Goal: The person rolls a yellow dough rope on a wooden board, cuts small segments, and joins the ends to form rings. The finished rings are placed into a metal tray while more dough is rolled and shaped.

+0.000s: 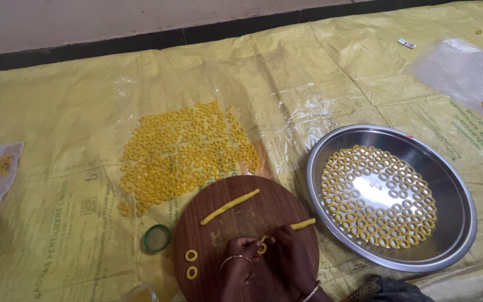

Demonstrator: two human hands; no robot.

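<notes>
Both hands meet at the round wooden board's (241,218) near edge: left hand (240,258) and right hand (287,258) pinching a yellow dough strip (300,225) into a ring. Two finished rings (191,264) lie left; a dough rope (229,207) beyond. Farther off, a steel tray (454,196) and plastic sheet (286,112) hold more rings.

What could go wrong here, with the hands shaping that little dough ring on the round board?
The soft ring pinched between the left hand and right hand might get squashed out of shape. The short dough strip lies near the wooden board edge, so a nudge could roll it onto the yellow sheet. The two finished rings sit beside the left wrist and could be flattened.
</notes>
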